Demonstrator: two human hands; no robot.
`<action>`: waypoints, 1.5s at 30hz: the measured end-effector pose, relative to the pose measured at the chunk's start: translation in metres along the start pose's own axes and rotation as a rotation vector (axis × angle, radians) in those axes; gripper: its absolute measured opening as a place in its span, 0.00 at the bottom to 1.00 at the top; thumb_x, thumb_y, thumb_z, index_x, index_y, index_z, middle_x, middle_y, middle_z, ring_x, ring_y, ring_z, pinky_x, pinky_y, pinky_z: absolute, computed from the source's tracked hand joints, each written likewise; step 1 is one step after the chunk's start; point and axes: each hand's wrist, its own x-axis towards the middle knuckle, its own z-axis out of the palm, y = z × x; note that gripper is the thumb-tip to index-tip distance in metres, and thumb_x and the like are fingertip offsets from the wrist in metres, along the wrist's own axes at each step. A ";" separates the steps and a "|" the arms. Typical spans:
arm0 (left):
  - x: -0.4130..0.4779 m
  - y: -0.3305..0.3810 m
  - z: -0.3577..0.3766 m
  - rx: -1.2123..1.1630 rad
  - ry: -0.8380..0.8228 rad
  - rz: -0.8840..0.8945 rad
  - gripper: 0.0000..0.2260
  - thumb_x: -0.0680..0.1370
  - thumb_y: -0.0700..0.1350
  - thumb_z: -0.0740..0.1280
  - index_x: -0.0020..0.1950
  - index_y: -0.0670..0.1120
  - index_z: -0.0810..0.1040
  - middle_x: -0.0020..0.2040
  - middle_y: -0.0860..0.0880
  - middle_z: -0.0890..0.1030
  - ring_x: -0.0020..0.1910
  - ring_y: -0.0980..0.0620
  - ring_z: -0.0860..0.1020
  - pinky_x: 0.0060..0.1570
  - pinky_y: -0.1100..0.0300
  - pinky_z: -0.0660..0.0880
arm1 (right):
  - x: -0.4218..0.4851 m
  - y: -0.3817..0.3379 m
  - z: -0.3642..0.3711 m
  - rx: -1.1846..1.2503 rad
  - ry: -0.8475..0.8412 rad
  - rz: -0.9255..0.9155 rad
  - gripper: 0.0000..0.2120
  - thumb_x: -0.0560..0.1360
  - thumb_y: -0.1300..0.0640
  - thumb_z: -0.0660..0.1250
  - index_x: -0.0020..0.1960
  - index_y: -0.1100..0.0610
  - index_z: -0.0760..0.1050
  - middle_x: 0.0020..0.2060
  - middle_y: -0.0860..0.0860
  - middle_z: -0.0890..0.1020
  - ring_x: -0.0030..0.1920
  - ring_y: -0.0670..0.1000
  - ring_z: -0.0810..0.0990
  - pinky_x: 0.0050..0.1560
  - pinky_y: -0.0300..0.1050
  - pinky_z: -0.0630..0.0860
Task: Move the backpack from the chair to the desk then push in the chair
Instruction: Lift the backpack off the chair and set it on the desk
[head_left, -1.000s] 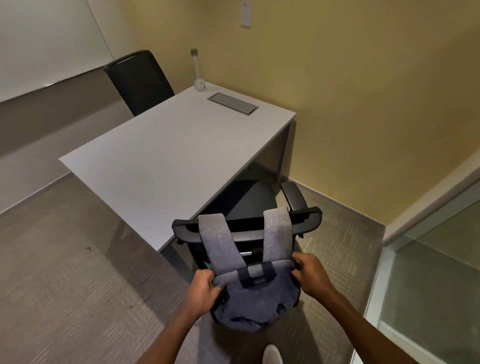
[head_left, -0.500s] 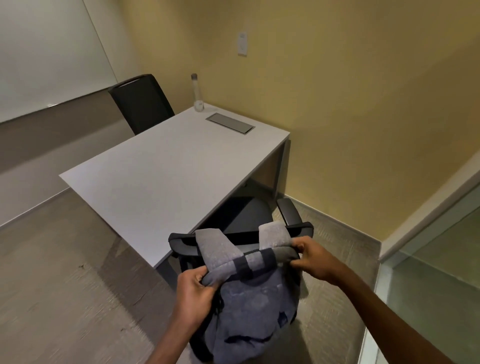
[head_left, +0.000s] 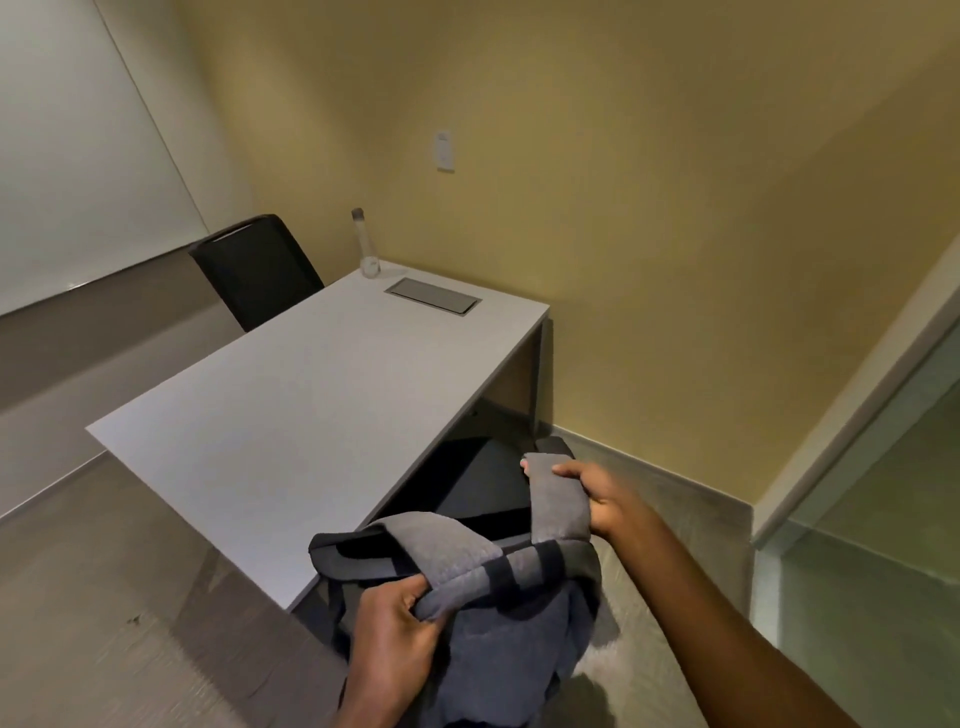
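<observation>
Grey backpack (head_left: 509, 634) was held up in both hands, off the near chair (head_left: 467, 483) and low in the view, just short of the desk's near corner. Left hand (head_left: 395, 639) was closed around the top edge of the bag where the left shoulder strap (head_left: 441, 540) joins it, thumb over the fabric and fingers curled beneath. Right hand (head_left: 608, 499) gripped the right shoulder strap (head_left: 558, 493) near its upper end, thumb on the front face, fingers wrapped behind; that strap stood nearly upright from the bag. Bag body hung limp below the hands, its lower part cut off by the frame edge. Near chair sat partly under the desk (head_left: 311, 405), dark seat showing beyond the bag, one armrest tip (head_left: 553, 444) visible just past the right-hand strap. White desk top carried a clear bottle (head_left: 366, 244) standing upright at the far corner and a flush grey hatch (head_left: 434, 295) beside it. A second black chair (head_left: 257, 270) stood at the desk's far side, against the wall with the whiteboard (head_left: 78, 156).
</observation>
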 end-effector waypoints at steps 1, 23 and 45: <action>0.001 0.000 0.001 0.002 -0.003 0.002 0.11 0.73 0.39 0.78 0.33 0.42 0.81 0.25 0.60 0.68 0.28 0.68 0.66 0.27 0.61 0.61 | 0.001 -0.003 -0.008 0.054 0.054 -0.033 0.19 0.81 0.63 0.63 0.70 0.67 0.74 0.65 0.65 0.81 0.67 0.66 0.78 0.72 0.60 0.73; -0.041 -0.017 0.019 0.016 -0.140 0.007 0.07 0.70 0.37 0.75 0.40 0.48 0.88 0.30 0.64 0.83 0.37 0.72 0.77 0.34 0.60 0.79 | -0.085 0.092 -0.069 -0.792 0.255 -0.225 0.15 0.81 0.57 0.68 0.40 0.66 0.81 0.39 0.64 0.85 0.42 0.59 0.84 0.56 0.63 0.83; -0.071 -0.057 -0.031 -0.069 0.013 -0.079 0.06 0.73 0.42 0.68 0.39 0.44 0.84 0.32 0.61 0.75 0.37 0.67 0.73 0.29 0.53 0.73 | -0.019 0.115 0.181 -0.772 -0.134 -0.636 0.15 0.78 0.61 0.73 0.65 0.57 0.83 0.58 0.49 0.87 0.54 0.41 0.83 0.55 0.29 0.77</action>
